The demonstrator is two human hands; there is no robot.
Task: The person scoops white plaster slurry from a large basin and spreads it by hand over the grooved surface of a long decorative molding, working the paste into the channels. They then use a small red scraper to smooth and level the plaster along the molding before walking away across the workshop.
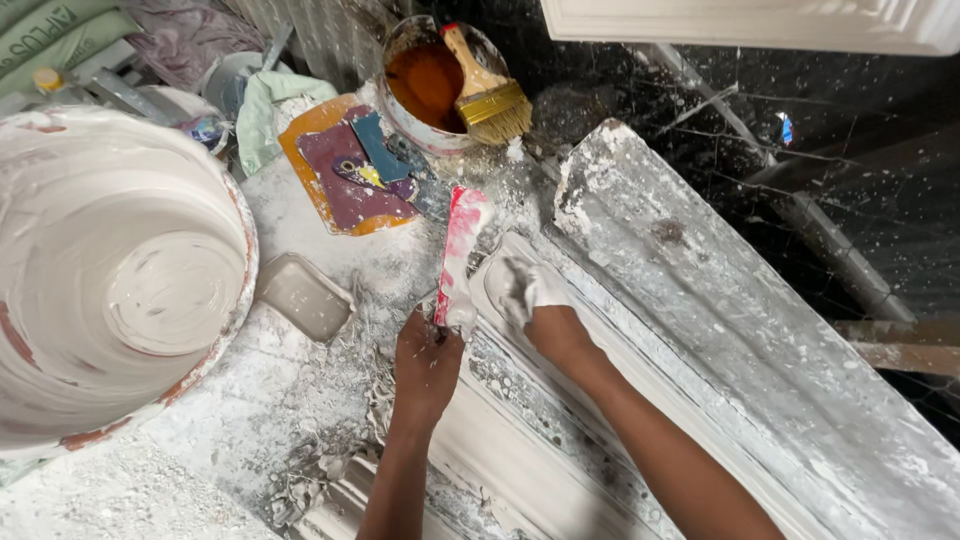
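Observation:
My left hand (pixel 425 362) grips the lower end of a red, plaster-smeared scraper (pixel 457 255) that stands upright beside a long moulded plaster cornice mould (pixel 520 440). My right hand (pixel 540 310), its fingers coated in white plaster, presses flat into the rounded end of the mould's wet channel, just right of the scraper. Both forearms reach in from the bottom of the view.
A large bowl of wet white plaster (pixel 110 270) fills the left. A small rectangular tray (pixel 303 295) lies beside it. At the back stand a tub of brown liquid (pixel 425 85) with a yellow brush (pixel 487 90), and an orange board (pixel 345 165). A second plaster-crusted mould (pixel 740 330) runs along the right.

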